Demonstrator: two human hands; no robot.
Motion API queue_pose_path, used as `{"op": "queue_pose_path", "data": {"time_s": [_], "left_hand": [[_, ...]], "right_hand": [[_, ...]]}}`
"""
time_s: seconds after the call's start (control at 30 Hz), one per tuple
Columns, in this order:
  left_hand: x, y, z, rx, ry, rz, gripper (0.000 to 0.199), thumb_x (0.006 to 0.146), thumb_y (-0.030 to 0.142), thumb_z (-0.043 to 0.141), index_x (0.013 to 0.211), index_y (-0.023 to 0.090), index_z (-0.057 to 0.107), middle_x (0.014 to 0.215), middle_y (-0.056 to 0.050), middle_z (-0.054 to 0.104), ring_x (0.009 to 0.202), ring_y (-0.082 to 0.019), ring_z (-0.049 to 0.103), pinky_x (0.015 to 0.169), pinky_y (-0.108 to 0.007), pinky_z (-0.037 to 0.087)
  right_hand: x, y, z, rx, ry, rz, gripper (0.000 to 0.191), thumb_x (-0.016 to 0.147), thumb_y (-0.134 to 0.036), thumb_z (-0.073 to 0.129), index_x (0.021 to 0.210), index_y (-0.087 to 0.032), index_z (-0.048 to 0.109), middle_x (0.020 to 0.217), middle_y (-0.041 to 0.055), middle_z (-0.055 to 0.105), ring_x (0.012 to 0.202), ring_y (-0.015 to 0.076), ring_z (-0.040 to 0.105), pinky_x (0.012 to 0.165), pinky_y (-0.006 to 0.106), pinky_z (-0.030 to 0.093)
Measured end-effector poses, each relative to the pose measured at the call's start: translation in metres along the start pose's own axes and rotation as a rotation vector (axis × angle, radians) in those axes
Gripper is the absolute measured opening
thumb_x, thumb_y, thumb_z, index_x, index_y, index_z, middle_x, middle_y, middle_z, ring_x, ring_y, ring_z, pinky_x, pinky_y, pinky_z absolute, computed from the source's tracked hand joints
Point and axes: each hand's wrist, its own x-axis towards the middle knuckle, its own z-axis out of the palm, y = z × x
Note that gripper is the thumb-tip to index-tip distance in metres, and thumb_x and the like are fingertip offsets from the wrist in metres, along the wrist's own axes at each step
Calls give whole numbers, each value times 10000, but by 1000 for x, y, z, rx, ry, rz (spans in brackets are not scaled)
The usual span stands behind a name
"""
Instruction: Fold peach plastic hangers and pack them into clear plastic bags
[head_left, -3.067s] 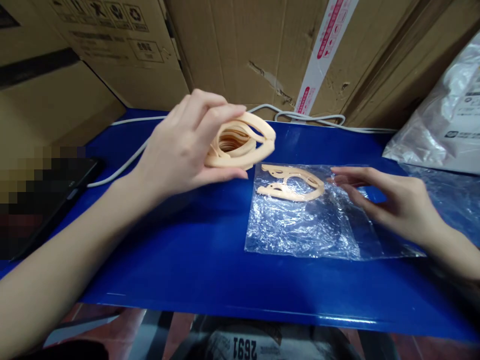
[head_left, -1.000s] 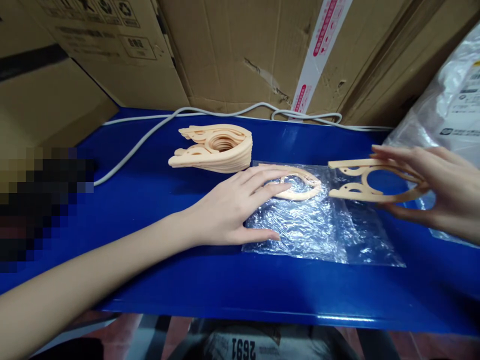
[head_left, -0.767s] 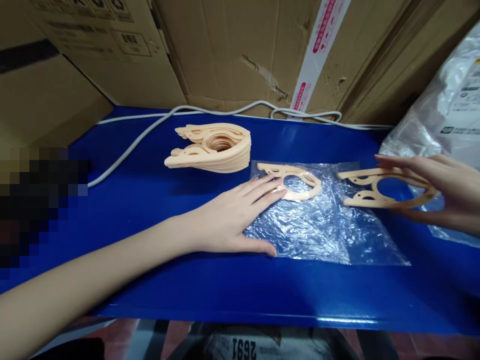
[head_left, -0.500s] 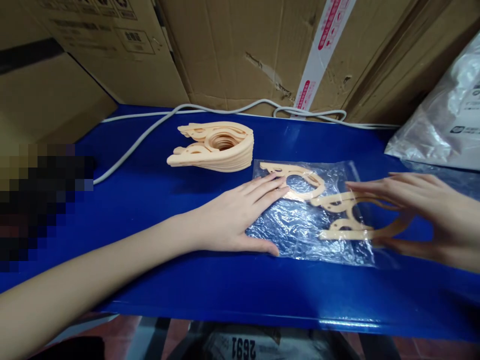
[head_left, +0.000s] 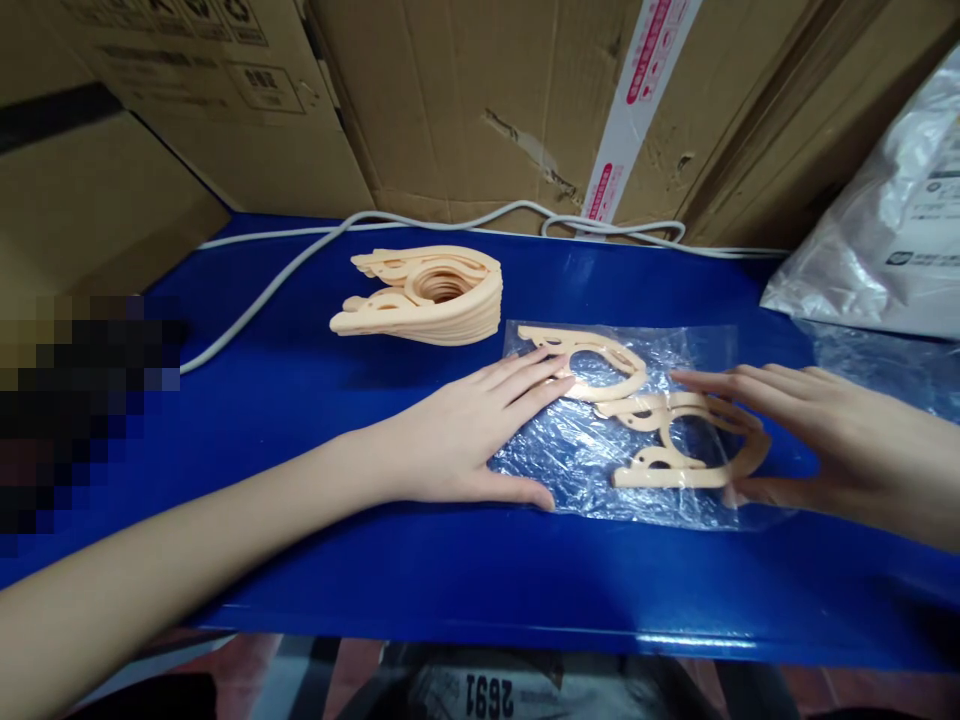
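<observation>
My left hand (head_left: 457, 440) lies flat with fingers spread on a clear plastic bag (head_left: 570, 480), its fingertips over one beige folding hanger (head_left: 634, 375) inside the bag. To the right, my right hand (head_left: 817, 430) holds a second folding hanger (head_left: 742, 455) between thumb and fingers. This hanger is mostly within the bag's outline, its slim arms pointing left and its rounded end toward my palm. Up and left of the bag stands a neat stack of the same folding hangers (head_left: 457, 320).
The blue table (head_left: 420, 570) carries a white cable (head_left: 270, 290) along its back. Cardboard boxes (head_left: 450, 130) wall off the rear and left. A pile of plastic packaging (head_left: 885, 240) sits at the back right. A blurred dark patch covers the left edge.
My right hand has moved left, carrying the second folding hanger farther over the bag, just below the first. My left hand keeps its place on the bag.
</observation>
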Motion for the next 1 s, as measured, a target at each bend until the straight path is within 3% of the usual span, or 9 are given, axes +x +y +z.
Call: {"op": "queue_pose_path", "data": {"time_s": [0.17,0.4,0.6,0.77,0.9,1.0], "left_hand": [[0,0,0,-1,-5,-15,1062,912,820,509,1626,58,318,1738,-165,240,1641,-295,164,1345,-441,179],[-1,0,1,17,15,-15,1052,901,816,535,1621,77,329,1725,-187,271,1628,-314,216,1325,-472,237],[0,1,0,30,6,-15,1062,900,817,532,1630,78,313,1728,-182,266,1626,-316,219,1323,-463,236],[-1,-1,1,41,19,-1,1058,909,818,513,1631,70,314,1736,-164,255,1632,-292,204,1334,-425,201],[-2,-2,2,50,7,1,996,953,782,480,1628,67,322,1742,-151,242,1635,-285,191,1339,-416,185],[-1,-1,1,48,-9,-16,955,977,756,467,1638,87,304,1745,-142,236,1634,-288,192,1337,-437,195]], "right_hand": [[-10,6,0,-44,-12,33,803,913,-638,613,1635,-445,321,1131,54,769,843,299,749,610,405,599],[8,-26,-7,160,18,136,772,878,-656,682,1573,-461,407,1262,10,759,939,282,784,641,340,646],[14,-25,-1,257,-52,16,725,974,-549,612,1632,-432,331,1357,36,728,990,255,793,712,297,662],[6,-13,-4,310,-71,77,683,956,-500,653,1591,-443,408,1220,19,782,824,219,790,626,270,635],[15,-21,0,378,-100,132,654,950,-545,647,1562,-393,475,1130,31,784,843,224,768,662,284,625],[26,-31,5,364,-116,132,740,940,-581,655,1606,-357,423,1094,37,770,825,214,745,683,294,606]]}}
